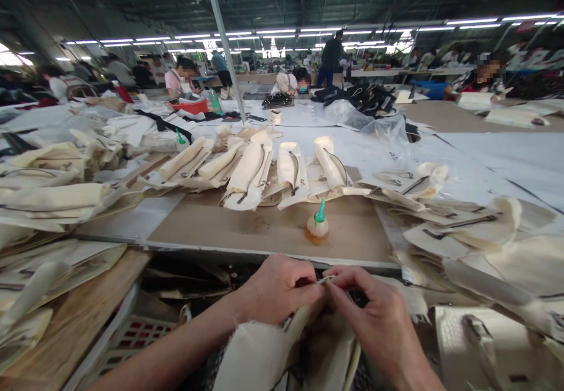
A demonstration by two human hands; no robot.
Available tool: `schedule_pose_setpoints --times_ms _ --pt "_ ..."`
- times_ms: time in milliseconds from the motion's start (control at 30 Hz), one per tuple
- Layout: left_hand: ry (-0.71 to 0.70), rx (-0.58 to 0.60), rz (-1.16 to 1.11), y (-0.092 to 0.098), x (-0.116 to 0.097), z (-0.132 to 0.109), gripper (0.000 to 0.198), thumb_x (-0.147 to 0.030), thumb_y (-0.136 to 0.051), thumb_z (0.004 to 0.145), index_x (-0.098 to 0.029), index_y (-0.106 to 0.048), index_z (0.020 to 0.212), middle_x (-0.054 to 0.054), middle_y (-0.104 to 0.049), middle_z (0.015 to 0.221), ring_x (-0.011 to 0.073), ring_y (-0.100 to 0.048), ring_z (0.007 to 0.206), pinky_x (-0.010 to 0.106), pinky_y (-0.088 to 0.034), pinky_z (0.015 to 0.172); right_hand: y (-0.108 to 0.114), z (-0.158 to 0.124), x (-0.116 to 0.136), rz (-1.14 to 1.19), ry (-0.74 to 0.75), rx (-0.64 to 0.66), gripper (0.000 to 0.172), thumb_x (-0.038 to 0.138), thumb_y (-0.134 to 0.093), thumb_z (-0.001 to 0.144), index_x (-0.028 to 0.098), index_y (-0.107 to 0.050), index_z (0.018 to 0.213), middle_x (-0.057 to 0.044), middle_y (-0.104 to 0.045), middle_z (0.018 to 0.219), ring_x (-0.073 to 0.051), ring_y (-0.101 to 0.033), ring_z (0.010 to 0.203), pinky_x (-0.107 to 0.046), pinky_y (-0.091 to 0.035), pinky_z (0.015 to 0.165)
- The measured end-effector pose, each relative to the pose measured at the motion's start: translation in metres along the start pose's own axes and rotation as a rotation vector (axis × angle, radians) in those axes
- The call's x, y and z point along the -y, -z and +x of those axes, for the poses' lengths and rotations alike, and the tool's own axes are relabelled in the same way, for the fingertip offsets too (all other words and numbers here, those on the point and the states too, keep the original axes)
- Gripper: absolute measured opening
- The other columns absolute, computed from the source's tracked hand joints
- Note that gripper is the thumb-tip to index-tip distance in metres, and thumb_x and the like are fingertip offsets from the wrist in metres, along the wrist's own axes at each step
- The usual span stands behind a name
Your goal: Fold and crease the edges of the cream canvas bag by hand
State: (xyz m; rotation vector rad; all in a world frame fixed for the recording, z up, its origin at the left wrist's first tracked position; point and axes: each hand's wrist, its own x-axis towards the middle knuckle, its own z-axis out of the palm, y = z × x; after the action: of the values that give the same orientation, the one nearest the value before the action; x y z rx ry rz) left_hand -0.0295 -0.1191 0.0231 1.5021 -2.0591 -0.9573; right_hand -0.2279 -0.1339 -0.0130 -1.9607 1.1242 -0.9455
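Observation:
My left hand (282,288) and my right hand (374,314) meet in front of me, below the table's near edge. Both pinch the upper edge of a cream fabric piece (259,353), fingertips close together. The piece hangs folded below them, its inner side in shadow. Just beyond my hands, on the brown board (220,232), stands a small round glue pot (317,229) with a green applicator in its top. Behind it several cream pieces (249,171) with dark zipper-like strips lie in a row.
Stacked cream pieces (476,232) cover the table on the right, with more piles (53,203) on the left. A white plastic crate (141,332) sits low at the left, beside a wooden plank (83,297). A metal pole (224,44) rises beyond. Several co-workers sit or stand farther back.

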Motion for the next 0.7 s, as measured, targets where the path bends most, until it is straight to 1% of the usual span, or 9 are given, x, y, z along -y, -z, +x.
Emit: schedule_pose_setpoints --times_ms 133,200,267,333,433,500,567,633,700 --pt "-0.158 -0.043 0.085 -0.006 0.005 0.004 0.024 -0.024 -0.053 0.087 -0.015 -0.060 0.066 -0.003 -0.054 0.059 0.0092 -0.046 0.055 0.020 -0.031 0.055 -0.001 0.001 0.000 0.029 0.001 -0.001 0.017 0.027 -0.056 0.090 0.022 -0.064 0.076 -0.003 -0.074 0.094 -0.017 -0.071 0.085 -0.024 -0.053 0.075" --pt "-0.235 -0.082 0.159 -0.011 0.011 0.005 0.023 -0.019 -0.051 0.086 -0.015 -0.058 0.064 -0.002 -0.056 0.059 0.0095 -0.046 0.055 0.021 -0.031 0.055 0.000 0.002 0.000 0.034 0.022 0.031 0.016 0.026 -0.056 0.090 0.023 -0.064 0.077 -0.001 -0.074 0.094 -0.016 -0.071 0.085 -0.023 -0.053 0.076" --pt "-0.289 -0.157 0.243 -0.014 0.013 0.002 0.022 -0.015 -0.050 0.084 -0.016 -0.055 0.062 -0.002 -0.056 0.058 0.0097 -0.046 0.054 0.023 -0.029 0.054 0.001 0.003 0.002 0.043 0.046 0.052 0.014 0.024 -0.056 0.089 0.022 -0.064 0.077 0.000 -0.074 0.093 -0.014 -0.071 0.085 -0.021 -0.052 0.076" --pt "-0.310 -0.243 0.311 -0.014 0.009 -0.008 0.024 -0.012 -0.049 0.082 -0.016 -0.050 0.059 -0.003 -0.053 0.054 0.0090 -0.043 0.050 0.025 -0.026 0.051 0.003 0.006 0.010 0.069 0.085 0.068 0.014 0.021 -0.057 0.089 0.022 -0.063 0.076 0.001 -0.074 0.092 -0.013 -0.071 0.084 -0.020 -0.052 0.075" --pt "-0.294 -0.333 0.371 -0.007 -0.010 -0.036 0.027 -0.011 -0.049 0.085 -0.017 -0.046 0.059 -0.005 -0.049 0.053 0.0074 -0.039 0.047 0.026 -0.025 0.048 0.006 0.016 0.030 0.171 0.230 0.150 0.013 0.014 -0.059 0.086 0.022 -0.062 0.076 0.002 -0.074 0.092 -0.011 -0.070 0.082 -0.019 -0.051 0.077" --pt "-0.282 -0.401 0.430 -0.001 -0.023 -0.058 0.027 -0.009 -0.048 0.085 -0.018 -0.045 0.060 -0.006 -0.047 0.053 0.0069 -0.038 0.045 0.026 -0.025 0.046 0.004 0.025 0.044 0.279 0.359 0.258 0.014 0.011 -0.061 0.085 0.022 -0.062 0.077 0.003 -0.074 0.091 -0.011 -0.070 0.082 -0.019 -0.051 0.078" --pt "-0.242 -0.461 0.500 0.000 -0.029 -0.074 0.027 -0.009 -0.047 0.085 -0.019 -0.043 0.061 -0.007 -0.044 0.052 0.0069 -0.036 0.043 0.027 -0.024 0.044 -0.004 0.035 0.052 0.370 0.442 0.374 0.014 0.011 -0.062 0.086 0.021 -0.062 0.076 0.002 -0.074 0.091 -0.011 -0.070 0.084 -0.021 -0.052 0.080" --pt "-0.158 -0.498 0.527 -0.003 -0.024 -0.081 0.026 -0.008 -0.046 0.083 -0.020 -0.041 0.060 -0.007 -0.042 0.050 0.0070 -0.036 0.040 0.027 -0.023 0.043 -0.017 0.043 0.051 0.393 0.461 0.456 0.014 0.013 -0.062 0.087 0.021 -0.062 0.075 0.001 -0.074 0.092 -0.011 -0.070 0.085 -0.022 -0.052 0.081" --pt "-0.057 -0.514 0.501 -0.009 -0.009 -0.080 0.023 -0.007 -0.046 0.079 -0.020 -0.040 0.060 -0.007 -0.043 0.049 0.0074 -0.040 0.040 0.027 -0.023 0.044 -0.031 0.049 0.043 0.353 0.430 0.493 0.013 0.013 -0.063 0.087 0.021 -0.063 0.077 0.001 -0.074 0.093 -0.011 -0.069 0.086 -0.022 -0.051 0.081"
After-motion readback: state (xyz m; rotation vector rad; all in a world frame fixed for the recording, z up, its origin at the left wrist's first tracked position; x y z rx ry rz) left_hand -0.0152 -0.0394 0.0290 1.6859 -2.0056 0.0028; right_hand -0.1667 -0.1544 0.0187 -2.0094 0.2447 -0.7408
